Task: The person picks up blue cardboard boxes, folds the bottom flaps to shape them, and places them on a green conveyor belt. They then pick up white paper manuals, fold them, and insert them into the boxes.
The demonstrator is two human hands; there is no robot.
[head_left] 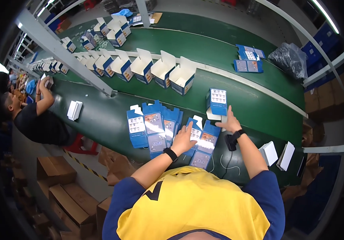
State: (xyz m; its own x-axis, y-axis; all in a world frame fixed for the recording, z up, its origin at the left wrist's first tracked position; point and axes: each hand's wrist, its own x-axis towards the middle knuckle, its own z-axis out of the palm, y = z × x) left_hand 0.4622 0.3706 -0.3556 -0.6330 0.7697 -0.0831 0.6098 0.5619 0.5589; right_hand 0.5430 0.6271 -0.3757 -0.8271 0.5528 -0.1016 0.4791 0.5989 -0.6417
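My left hand (184,141) lies with its fingers stretched out on a flattened blue carton (206,141) printed with pictures, near the table's front edge. Just to its left is a loose pile of more flattened blue cartons (154,127), overlapping one another. My right hand (231,123) has its thumb and fingers spread apart. Its index finger is beside the lower right edge of a folded blue-and-white box (218,102), whose white flap sticks out toward me. Whether the fingertips touch that box, I cannot tell. Both wrists wear black bands.
A row of open white-lidded boxes (142,71) runs along the green conveyor table (244,94). White stacks (268,153) lie to the right and another white stack (75,110) to the left. A black cable (230,143) rests near my right wrist. A co-worker (46,120) sits at far left.
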